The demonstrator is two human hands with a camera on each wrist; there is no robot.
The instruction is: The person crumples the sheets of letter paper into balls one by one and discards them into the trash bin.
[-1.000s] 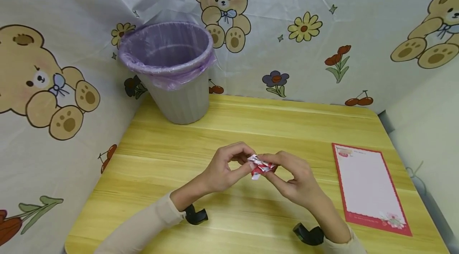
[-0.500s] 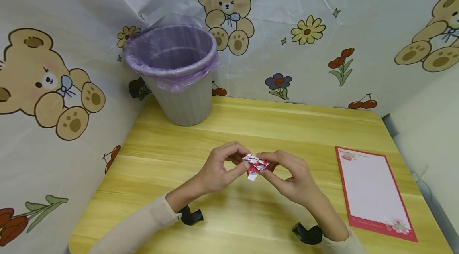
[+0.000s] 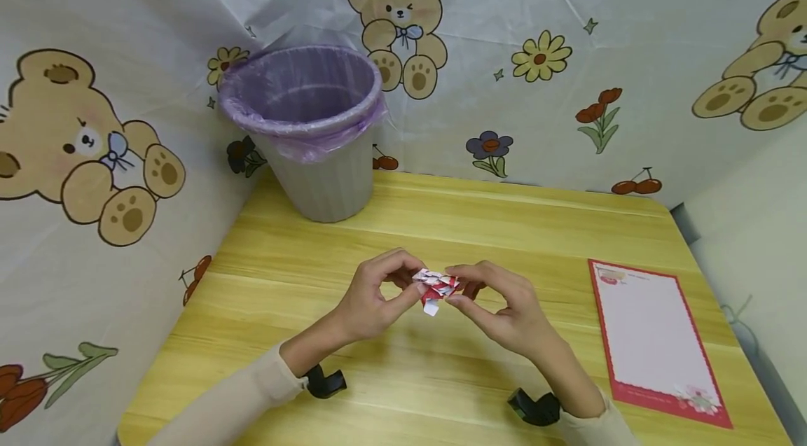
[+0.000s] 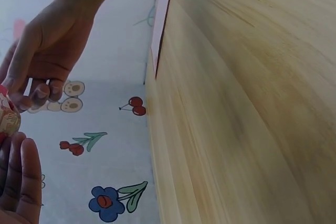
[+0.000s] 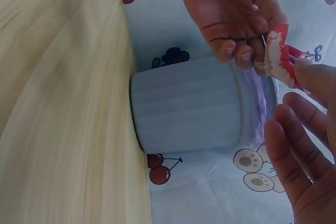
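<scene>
A small crumpled piece of red and white paper [image 3: 435,285] is held up between both hands above the table. My left hand [image 3: 375,299] pinches its left end between thumb and forefinger. At the right end, the thumb and forefinger of my right hand [image 3: 512,307] grip the edge. The right wrist view shows the folded paper [image 5: 279,59] with its red side and a pale patterned side, the right thumb [image 5: 315,80] on it. Only part of the paper [image 4: 7,116] enters the left wrist view, at the far left.
A grey bin [image 3: 328,180] lined with a purple bag [image 3: 315,141] stands at the table's back left. A flat red-bordered sheet [image 3: 656,341] lies on the right of the wooden table [image 3: 492,222]. Bear-print cloth [image 3: 454,131] hangs behind.
Both hands have shifted a little to the left with the crumpled paper. The right thumb and forefinger have moved farther out toward its right edge.
</scene>
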